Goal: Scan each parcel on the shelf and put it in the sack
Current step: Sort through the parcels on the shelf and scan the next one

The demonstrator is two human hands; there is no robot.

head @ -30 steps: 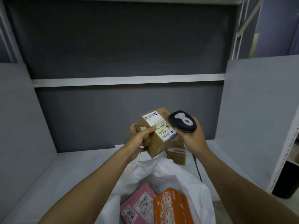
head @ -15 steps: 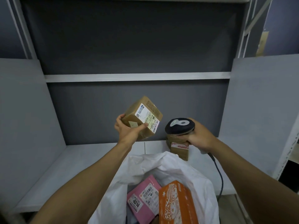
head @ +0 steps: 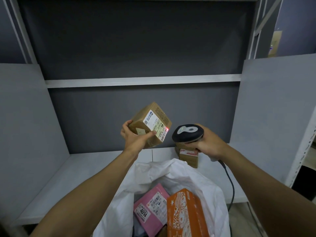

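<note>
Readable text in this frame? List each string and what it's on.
"4014": white label on the pink parcel in the sack.
Brown box in the left hand: label print and barcode too small to read.
Orange box: lettering not legible.
Shelf parcel label: blurred.
Scanner in the right hand: no legible text.

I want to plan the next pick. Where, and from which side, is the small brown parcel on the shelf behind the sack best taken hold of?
Probably its left and right faces, coming from above: the small brown parcel stands upright with flat sides, the sack crowds its front, and its top is hidden under the right hand, which must clear first.
</note>
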